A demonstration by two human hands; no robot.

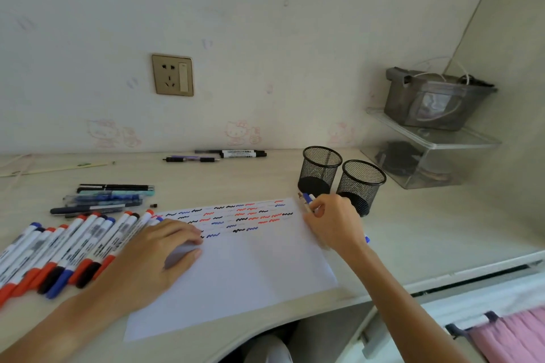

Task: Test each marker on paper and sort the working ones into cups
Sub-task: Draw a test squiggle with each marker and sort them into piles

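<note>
Marker in hand at the paper's far right corner, cups within reach

Nearest, the left hand (153, 247) lies flat with fingers relaxed on the paper (236, 274), pinning it beside a row of capped markers (67, 250) at the desk's left edge. Farther on, the right hand (331, 221) grasps a blue marker (308, 199) between curled fingers, tip end just over the paper's far right corner, past rows of squiggles (236, 215). Two mesh cups (342, 180) stand just beyond. Testing appears under way; next likely calls for a stroke, then dropping it in a cup.
</note>
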